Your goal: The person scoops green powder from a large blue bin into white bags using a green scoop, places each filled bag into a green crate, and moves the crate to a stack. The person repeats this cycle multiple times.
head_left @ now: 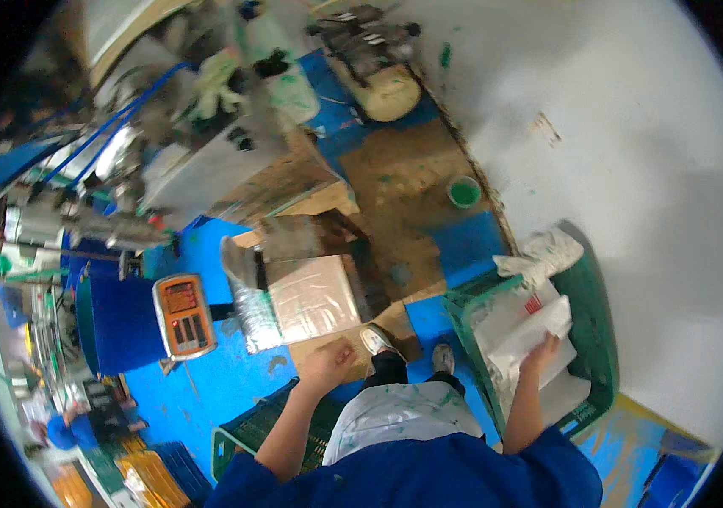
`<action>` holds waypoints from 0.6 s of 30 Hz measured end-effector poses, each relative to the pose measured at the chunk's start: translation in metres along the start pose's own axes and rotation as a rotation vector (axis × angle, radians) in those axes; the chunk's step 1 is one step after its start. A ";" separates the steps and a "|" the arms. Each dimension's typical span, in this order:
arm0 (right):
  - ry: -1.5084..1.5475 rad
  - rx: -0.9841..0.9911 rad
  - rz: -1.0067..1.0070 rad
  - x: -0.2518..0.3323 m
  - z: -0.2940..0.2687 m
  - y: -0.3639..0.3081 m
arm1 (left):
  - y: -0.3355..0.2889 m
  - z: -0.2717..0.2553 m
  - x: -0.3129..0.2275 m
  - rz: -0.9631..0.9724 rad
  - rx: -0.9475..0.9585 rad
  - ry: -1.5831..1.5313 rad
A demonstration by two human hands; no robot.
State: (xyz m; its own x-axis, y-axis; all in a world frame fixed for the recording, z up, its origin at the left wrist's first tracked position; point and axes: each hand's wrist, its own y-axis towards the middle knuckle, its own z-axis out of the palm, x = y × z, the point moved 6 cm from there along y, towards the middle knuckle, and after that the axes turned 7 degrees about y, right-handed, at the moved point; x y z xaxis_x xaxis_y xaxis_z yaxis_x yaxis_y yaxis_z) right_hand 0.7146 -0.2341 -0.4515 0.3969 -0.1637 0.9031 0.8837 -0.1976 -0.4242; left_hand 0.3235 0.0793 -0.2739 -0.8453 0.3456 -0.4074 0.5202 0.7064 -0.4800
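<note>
My right hand (pixel 541 353) reaches into a green plastic crate (pixel 605 356) on my right. Its fingers are closed on the edge of a white plastic bag (pixel 539 326), one of several white sheets or bags lying in there. My left hand (pixel 329 364) is curled into a loose fist in front of my body, with nothing visible in it. Beyond it sits a square box or platform covered in clear film (pixel 315 296), beside a scale whose orange display (pixel 184 316) faces up. A crumpled whitish cloth (pixel 552 256) hangs over the crate's far rim.
Another green crate (pixel 234 436) stands by my left leg. A blue barrel (pixel 116 326) is behind the display. Metal machinery (pixel 370 46) and a green-filled cup (pixel 464 192) are farther off, with cardboard (pixel 395 173) on the blue floor. A white wall (pixel 649 195) bounds the right.
</note>
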 end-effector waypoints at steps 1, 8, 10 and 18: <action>0.082 0.134 0.021 0.023 0.025 -0.023 | 0.006 -0.008 -0.006 0.048 -0.049 -0.089; -0.149 1.012 0.608 -0.004 0.204 -0.299 | 0.030 0.006 -0.010 -0.395 0.076 -1.329; -0.229 0.951 0.900 -0.042 0.222 -0.384 | 0.021 0.001 0.008 -0.482 -0.052 -1.738; -0.611 1.315 -0.296 -0.010 0.386 -0.503 | 0.041 -0.147 0.129 -0.432 -0.863 -1.027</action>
State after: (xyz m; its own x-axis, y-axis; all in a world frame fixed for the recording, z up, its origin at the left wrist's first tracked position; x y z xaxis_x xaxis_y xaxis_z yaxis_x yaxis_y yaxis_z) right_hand 0.3617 0.2397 -0.2212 -0.0881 0.2142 0.9728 0.4014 0.9015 -0.1621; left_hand 0.2177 0.2431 -0.2319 -0.2578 -0.3261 -0.9095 -0.3073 0.9201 -0.2428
